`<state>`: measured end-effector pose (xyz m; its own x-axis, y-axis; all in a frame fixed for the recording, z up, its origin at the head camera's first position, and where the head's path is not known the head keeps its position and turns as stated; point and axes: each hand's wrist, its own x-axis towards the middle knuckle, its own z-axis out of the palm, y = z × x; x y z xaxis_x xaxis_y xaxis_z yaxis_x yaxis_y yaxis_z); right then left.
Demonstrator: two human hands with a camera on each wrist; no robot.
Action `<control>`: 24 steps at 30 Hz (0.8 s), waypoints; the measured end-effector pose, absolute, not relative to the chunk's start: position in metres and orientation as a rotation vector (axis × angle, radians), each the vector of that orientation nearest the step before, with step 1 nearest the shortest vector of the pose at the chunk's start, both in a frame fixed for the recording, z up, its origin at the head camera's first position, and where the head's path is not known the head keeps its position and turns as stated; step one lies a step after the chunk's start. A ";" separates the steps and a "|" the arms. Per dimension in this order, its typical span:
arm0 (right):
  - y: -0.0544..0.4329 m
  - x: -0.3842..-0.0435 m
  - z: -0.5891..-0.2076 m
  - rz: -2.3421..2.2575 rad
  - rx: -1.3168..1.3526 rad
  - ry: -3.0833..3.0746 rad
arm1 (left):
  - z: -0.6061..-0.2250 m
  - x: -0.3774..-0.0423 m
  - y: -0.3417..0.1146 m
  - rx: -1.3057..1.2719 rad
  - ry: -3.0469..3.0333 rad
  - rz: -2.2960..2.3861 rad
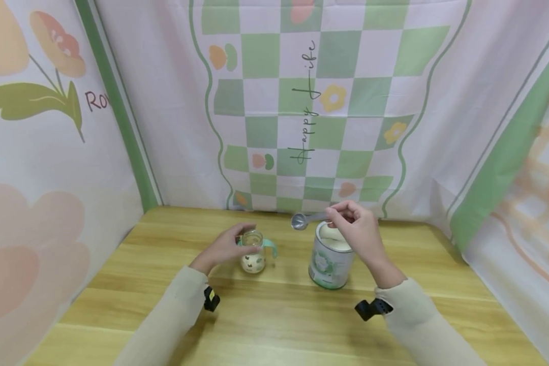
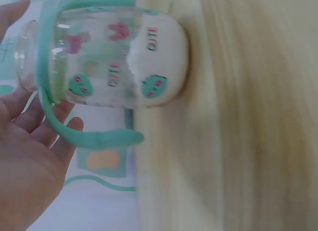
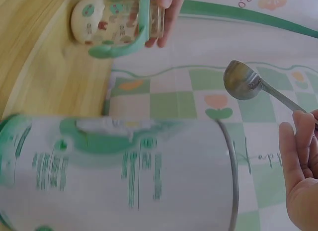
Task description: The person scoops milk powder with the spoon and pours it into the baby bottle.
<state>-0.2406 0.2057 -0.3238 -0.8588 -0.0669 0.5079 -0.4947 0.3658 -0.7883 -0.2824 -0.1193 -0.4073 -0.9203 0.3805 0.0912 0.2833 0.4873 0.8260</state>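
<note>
A clear baby bottle (image 1: 253,262) with green handles stands upright and uncapped on the table, white powder filling its lower part. My left hand (image 1: 229,246) curls round its neck, fingers behind and thumb in front; in the left wrist view the thumb's tip looks apart from the glass. Between thumb and fingers, my right hand (image 1: 359,229) pinches the handle of a metal measuring spoon (image 1: 299,221). Its bowl points left, above and beside the open powder can (image 1: 331,267); no powder shows in it. Pale powder (image 1: 334,236) lies inside the can, partly hidden by the right hand.
The wooden table (image 1: 274,325) runs back to a checked fabric curtain (image 1: 311,127). Fabric also hangs at both sides. A black wrist camera (image 1: 212,299) sits at the left cuff and another black camera (image 1: 372,308) at the right cuff, low over the table.
</note>
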 end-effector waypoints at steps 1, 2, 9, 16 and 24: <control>0.208 -0.241 -0.324 1.483 0.483 -2.244 | -0.406 -0.283 -0.119 0.604 2.626 1.427; 0.211 -0.241 -0.323 1.472 0.476 -2.249 | -0.404 -0.283 -0.118 0.624 2.628 1.436; 0.229 -0.237 -0.320 1.415 0.408 -2.260 | -0.389 -0.282 -0.106 0.759 2.629 1.480; 0.236 -0.220 -0.303 1.396 0.403 -2.218 | -0.376 -0.280 -0.084 0.938 2.576 1.504; 0.257 -0.231 -0.323 1.264 0.377 -2.254 | -0.373 -0.279 -0.056 0.970 2.529 1.458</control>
